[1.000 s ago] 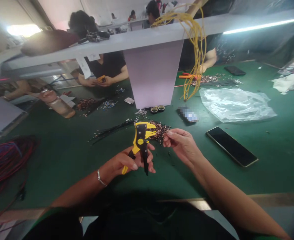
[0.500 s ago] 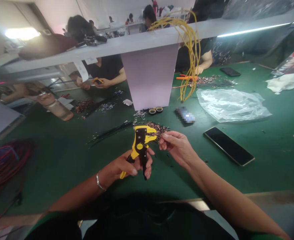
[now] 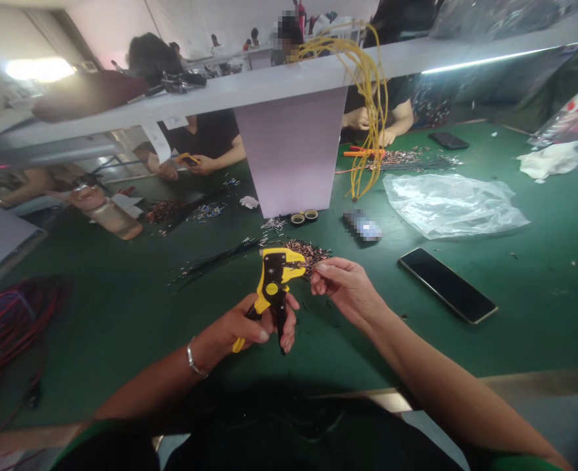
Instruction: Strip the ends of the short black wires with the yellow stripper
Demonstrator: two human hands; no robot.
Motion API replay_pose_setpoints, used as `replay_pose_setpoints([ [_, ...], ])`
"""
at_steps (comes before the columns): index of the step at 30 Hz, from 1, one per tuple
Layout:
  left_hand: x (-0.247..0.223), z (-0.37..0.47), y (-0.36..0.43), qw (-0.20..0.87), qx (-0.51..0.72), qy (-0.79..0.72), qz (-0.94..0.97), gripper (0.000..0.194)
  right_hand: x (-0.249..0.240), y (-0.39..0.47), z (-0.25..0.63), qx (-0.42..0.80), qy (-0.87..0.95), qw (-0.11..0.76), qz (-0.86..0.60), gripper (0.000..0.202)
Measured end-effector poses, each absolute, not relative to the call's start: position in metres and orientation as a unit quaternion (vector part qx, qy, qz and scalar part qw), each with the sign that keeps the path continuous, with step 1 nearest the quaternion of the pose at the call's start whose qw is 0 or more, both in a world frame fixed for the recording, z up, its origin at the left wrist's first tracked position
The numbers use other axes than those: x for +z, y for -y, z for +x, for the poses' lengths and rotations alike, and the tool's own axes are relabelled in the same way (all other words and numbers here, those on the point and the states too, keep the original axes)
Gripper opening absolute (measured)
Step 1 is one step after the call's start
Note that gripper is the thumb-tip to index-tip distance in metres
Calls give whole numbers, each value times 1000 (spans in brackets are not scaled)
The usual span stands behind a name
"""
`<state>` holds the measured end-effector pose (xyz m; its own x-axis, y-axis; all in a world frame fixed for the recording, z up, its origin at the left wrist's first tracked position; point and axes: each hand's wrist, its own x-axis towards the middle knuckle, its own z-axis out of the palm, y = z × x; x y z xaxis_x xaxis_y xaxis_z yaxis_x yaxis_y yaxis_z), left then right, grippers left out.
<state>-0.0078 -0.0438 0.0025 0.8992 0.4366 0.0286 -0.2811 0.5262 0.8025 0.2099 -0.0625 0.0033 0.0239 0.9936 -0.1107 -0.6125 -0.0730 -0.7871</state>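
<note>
My left hand (image 3: 259, 324) is wrapped round the handles of a yellow and black wire stripper (image 3: 272, 288), whose jaws point right. At those jaws, my right hand (image 3: 340, 278) pinches a short, thin dark wire between thumb and forefinger; most of the wire is hidden by the fingers. A pile of small copper-coloured and black pieces (image 3: 306, 248) lies on the green table just behind the jaws. To the left of the tool, a spread of thin black wires (image 3: 215, 256) rests on the table.
A phone (image 3: 447, 285) lies right of my hands, with a clear plastic bag (image 3: 453, 204) behind it. Two tape rolls (image 3: 304, 216) sit by the white panel (image 3: 293, 154). Yellow wires (image 3: 367, 118) hang from the shelf. Red cable coils (image 3: 11, 327) lie left; co-workers sit opposite.
The whole view has shifted slightly. My hands and the stripper keep nearly the same pose. Across the table, more of a co-worker's hands shows behind the yellow wires.
</note>
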Motion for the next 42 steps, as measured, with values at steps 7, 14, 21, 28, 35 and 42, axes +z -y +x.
replay_pose_setpoints([
  [7, 2, -11, 45, 856, 219, -91, 459, 46, 1, 62, 210, 646, 277, 620, -350, 15],
  [14, 5, -10, 47, 850, 229, -99, 463, 37, 0, 62, 211, 649, 274, 622, -342, 16],
  [21, 6, -11, 49, 844, 239, -116, 466, 31, 2, 62, 210, 649, 274, 620, -346, 16],
  [28, 5, -11, 48, 845, 243, -132, 458, 28, 2, 62, 211, 647, 283, 615, -351, 16],
  [35, 6, -12, 50, 842, 254, -144, 453, 23, 1, 61, 211, 644, 285, 618, -350, 16],
  [42, 10, -10, 55, 825, 260, -186, 466, 18, 2, 61, 210, 649, 283, 613, -350, 16],
])
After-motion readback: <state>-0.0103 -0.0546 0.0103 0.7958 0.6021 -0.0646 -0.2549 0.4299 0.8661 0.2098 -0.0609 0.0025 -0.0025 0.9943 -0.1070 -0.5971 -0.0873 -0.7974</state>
